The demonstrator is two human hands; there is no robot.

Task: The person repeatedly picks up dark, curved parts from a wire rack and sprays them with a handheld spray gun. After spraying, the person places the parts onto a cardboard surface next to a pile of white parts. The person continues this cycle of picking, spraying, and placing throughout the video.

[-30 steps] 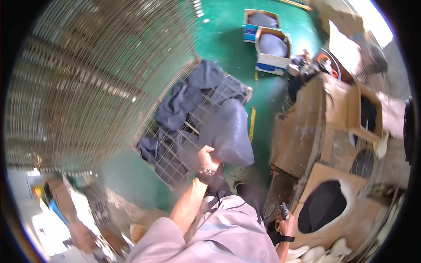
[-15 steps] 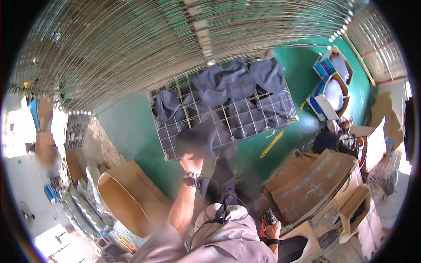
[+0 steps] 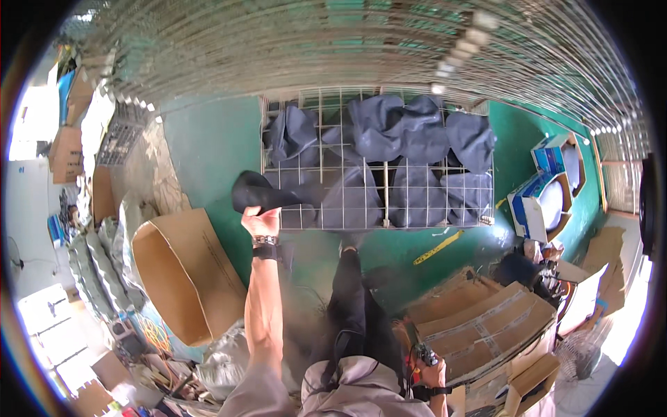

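A white wire-grid cage (image 3: 386, 208) stands ahead on the green floor, holding several dark blue-grey flexible sheets (image 3: 379, 128) that look like rubber or leather. My left hand (image 3: 261, 221) is at the cage's near left corner, fingers closed on a dark sheet (image 3: 251, 193). The sheet bulges out past the cage's left edge, and its blurred other part trails over the cage's near side. Low at the right, my right hand (image 3: 434, 375) is closed around a black and red tool (image 3: 422, 354), whose kind I cannot make out.
An open cardboard box (image 3: 187, 274) lies to the left. Flattened cardboard (image 3: 479, 326) covers a pile at the right, beside a fan (image 3: 578, 354). Blue and white cartons (image 3: 538, 208) stand far right. A curtain of thin rods (image 3: 292, 55) spans the far side. Yellow tape (image 3: 438, 248) marks the floor.
My left hand has moved left, drawing the dark sheet from over the cage to its left edge. My right hand still grips the tool. The whole view has shifted too.
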